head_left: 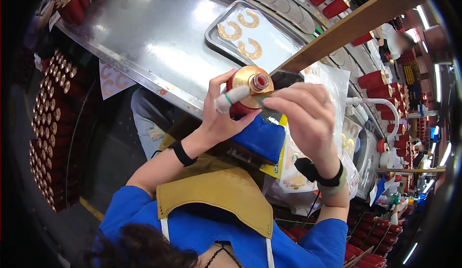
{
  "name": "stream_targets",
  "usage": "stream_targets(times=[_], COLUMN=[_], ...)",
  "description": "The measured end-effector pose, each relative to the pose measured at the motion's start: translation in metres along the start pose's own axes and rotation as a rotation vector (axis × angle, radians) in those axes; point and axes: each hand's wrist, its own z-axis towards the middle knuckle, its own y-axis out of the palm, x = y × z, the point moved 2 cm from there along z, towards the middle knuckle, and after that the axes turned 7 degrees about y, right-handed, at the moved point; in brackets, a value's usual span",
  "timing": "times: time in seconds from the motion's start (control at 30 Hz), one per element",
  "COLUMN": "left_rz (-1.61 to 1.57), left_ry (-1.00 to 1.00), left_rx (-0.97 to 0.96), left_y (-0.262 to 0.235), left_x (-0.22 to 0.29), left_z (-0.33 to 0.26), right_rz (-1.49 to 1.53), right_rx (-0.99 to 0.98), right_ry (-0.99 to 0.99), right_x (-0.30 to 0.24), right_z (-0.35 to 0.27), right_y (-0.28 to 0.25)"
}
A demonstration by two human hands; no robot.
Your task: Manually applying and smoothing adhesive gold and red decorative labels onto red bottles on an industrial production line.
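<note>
Both hands meet on a red bottle point(246, 92): the left hand point(222, 114) wraps its body, the right hand point(302, 111) pinches at its gold collar. Beyond them lies a tray point(214, 38) of gold rings point(250, 49). A loosened left grip could probably tip the bottle.

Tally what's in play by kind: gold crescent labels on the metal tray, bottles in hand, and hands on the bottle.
Gold crescent-shaped labels on the shallow metal tray: 3
Red bottle with gold collar: 1
Hands on it, left hand and right hand: 2
Total: 6
</note>
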Motion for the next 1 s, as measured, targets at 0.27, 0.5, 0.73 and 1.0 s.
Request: stream_targets(times=[0.27,0.5,0.73,1.0], left_rz=[-0.321,-0.060,-0.350,-0.123], left_ry=[-0.075,-0.128,-0.100,-0.142], left_rx=[0.007,0.060,-0.035,0.081], left_y=[0.008,0.006,0.002,0.013], left_x=[-0.005,0.000,-0.013,-0.002], left_z=[0.003,0.012,0.010,0.011], right_rz=[0.096,0.092,0.166,0.119], right_rx=[-0.161,-0.160,-0.427,-0.264], right_ry=[-0.028,-0.048,-0.013,-0.045], right_x=[-0.008,-0.015,-0.018,-0.016], right_z=[-0.008,-0.006,-0.015,-0.013], right_y=[0.011,0.010,0.008,0.011])
